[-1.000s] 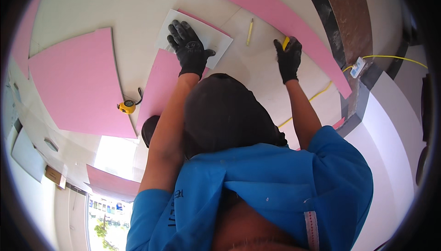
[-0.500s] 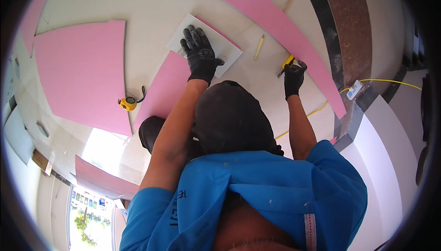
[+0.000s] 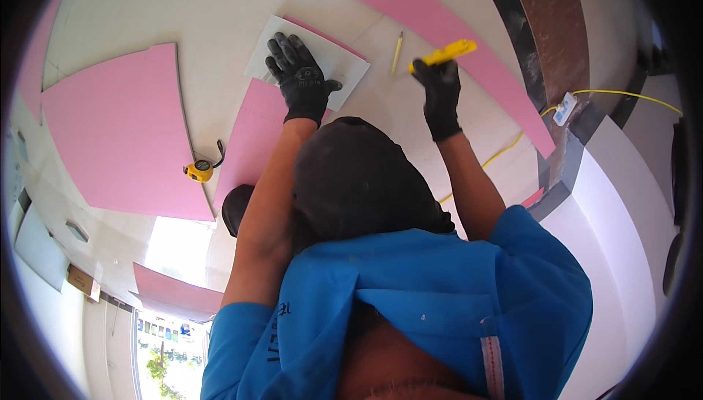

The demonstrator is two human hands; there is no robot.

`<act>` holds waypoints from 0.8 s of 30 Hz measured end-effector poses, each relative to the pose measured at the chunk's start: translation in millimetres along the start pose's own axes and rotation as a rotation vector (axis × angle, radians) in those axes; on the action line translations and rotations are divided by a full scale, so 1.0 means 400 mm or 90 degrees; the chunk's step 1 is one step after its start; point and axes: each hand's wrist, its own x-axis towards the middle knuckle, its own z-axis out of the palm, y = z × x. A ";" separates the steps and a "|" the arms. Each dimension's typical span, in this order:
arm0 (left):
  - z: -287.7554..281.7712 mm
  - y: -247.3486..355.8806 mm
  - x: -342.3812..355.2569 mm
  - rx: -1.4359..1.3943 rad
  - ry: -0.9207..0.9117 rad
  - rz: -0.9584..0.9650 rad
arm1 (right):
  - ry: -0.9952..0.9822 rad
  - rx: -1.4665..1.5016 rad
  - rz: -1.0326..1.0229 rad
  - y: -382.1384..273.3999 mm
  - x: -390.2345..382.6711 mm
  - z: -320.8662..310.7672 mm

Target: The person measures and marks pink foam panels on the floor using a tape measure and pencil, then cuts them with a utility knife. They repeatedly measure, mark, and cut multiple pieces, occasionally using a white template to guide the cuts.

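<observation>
My left hand (image 3: 302,81), in a black work glove, lies flat with fingers spread on a small whitish board piece (image 3: 350,69). Pink shows along that piece's far edge, and it overlaps the end of a pink strip of board (image 3: 253,118). Off to the right, my gloved right hand (image 3: 442,103) is closed around a yellow utility knife (image 3: 455,51), raised in front of a long pink strip (image 3: 505,103). The knife is slightly blurred, and I cannot make out a blade. Between the hands a yellow pencil (image 3: 397,52) rests on the floor.
A large pink board (image 3: 117,129) lies at left, with a yellow tape measure (image 3: 198,171) by its right edge. A yellow cord (image 3: 622,93) runs to a white power strip (image 3: 565,109) near the wall corner at right. My dark-clothed knee (image 3: 359,180) is in front.
My right hand has lifted the utility knife off the floor beside the long strip and brought it up and leftward. My left hand stays flat on the whitish piece. The view has shifted slightly.
</observation>
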 end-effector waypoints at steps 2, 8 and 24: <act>-0.009 0.004 0.007 0.008 -0.005 -0.001 | 0.033 0.018 -0.059 0.002 0.047 0.065; -0.008 0.004 0.008 0.006 0.006 0.001 | 0.029 0.125 -0.013 0.039 0.043 0.145; 0.001 0.007 0.010 0.011 0.015 -0.007 | -0.199 -0.804 -0.477 0.070 0.025 -0.030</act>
